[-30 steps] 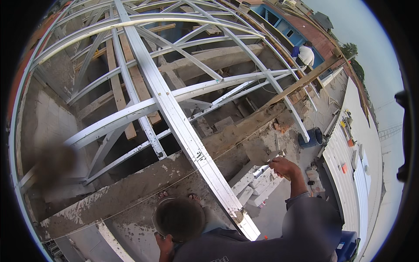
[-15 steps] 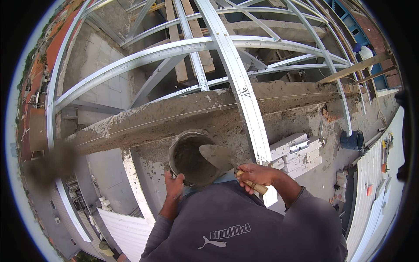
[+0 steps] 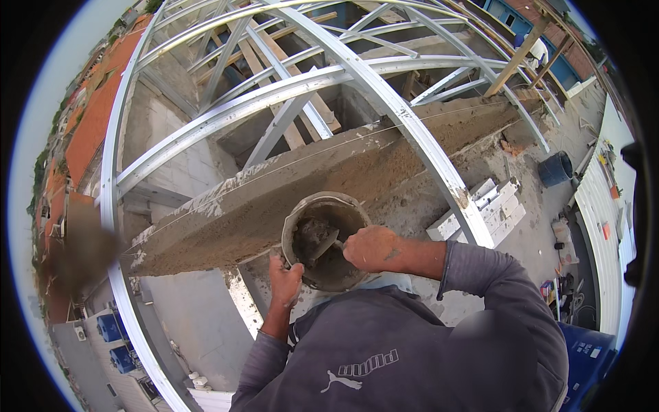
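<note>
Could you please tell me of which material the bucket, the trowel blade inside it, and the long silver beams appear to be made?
Bucket: perhaps plastic or rubber; its matt, grey-smeared surface leaves this open. Trowel blade: probably metal with a dull grey finish, by its thin, flat shape. Silver beams: most likely metal, smooth and pale, judging by their bright sheen and crisp edges.

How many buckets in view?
2. One, the mortar bucket, is in front of the person, left hand at its near-left rim. The other, a dark blue bucket, is to the right, beyond the white blocks. Others could be hidden.
</note>
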A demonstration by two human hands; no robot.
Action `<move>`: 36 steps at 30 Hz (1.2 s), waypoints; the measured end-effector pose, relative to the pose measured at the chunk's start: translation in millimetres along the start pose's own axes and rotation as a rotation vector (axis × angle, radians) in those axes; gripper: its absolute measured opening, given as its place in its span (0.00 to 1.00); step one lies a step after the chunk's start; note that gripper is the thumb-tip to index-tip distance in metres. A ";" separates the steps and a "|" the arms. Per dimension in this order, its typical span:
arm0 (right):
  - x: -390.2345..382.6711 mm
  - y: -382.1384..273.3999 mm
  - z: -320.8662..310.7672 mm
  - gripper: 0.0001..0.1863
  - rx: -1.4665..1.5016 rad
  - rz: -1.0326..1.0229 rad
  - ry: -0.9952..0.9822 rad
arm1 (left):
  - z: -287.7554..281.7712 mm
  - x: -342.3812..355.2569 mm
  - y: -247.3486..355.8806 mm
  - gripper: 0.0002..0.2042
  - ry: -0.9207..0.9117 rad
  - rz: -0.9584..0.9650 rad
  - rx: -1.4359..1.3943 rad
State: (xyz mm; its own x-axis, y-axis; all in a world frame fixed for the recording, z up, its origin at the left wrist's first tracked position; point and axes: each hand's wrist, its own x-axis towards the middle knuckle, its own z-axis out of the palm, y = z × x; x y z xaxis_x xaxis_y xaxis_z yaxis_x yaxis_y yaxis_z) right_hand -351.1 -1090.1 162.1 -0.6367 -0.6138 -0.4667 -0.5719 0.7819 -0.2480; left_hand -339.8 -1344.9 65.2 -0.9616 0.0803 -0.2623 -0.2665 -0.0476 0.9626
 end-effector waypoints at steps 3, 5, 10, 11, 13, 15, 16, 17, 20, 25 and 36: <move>-1.5 -23.7 5.0 0.15 0.167 0.400 0.132 | -19.0 -9.2 6.2 0.21 -0.094 0.068 0.092; 5.3 -62.9 18.2 0.15 0.172 0.280 0.153 | -22.5 -6.1 15.2 0.22 -0.125 0.149 0.126; -17.2 -72.6 23.7 0.14 0.126 0.326 0.194 | -22.9 -8.1 38.5 0.22 -0.215 0.243 0.043; -22.2 -70.4 23.4 0.14 0.178 0.336 0.264 | -19.6 -13.0 39.0 0.21 -0.225 0.269 0.081; -26.3 -76.2 24.7 0.14 0.188 0.518 0.478 | -11.3 -17.5 39.8 0.22 -0.226 0.315 0.087; -29.5 -89.0 29.0 0.13 0.110 0.390 0.347 | 0.2 -15.0 42.7 0.23 -0.230 0.365 -0.009; -32.5 -91.4 30.7 0.13 0.084 0.297 0.272 | 3.2 -14.2 46.6 0.24 -0.207 0.363 0.077; -37.1 -90.9 32.4 0.13 0.132 0.281 0.323 | 6.4 -11.9 52.8 0.24 -0.209 0.374 0.137; -62.2 -64.1 38.4 0.13 0.271 0.527 0.439 | 17.8 -26.2 73.8 0.26 -0.239 0.377 0.214; -102.6 -10.8 71.1 0.09 1.654 0.605 0.240 | 46.2 -54.5 124.0 0.31 -0.440 0.706 0.501; -54.4 -25.4 114.2 0.11 2.302 -0.137 0.069 | 32.1 -34.0 143.3 0.41 -0.622 0.325 0.376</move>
State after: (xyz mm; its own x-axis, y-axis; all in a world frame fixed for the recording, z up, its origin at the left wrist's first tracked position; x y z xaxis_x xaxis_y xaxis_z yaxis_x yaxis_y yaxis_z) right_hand -242.9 -1064.1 96.8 -0.6984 -0.6177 -0.3615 0.7039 -0.5016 -0.5029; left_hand -343.3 -1322.5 214.2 -0.7454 0.6664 0.0147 0.1676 0.1660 0.9718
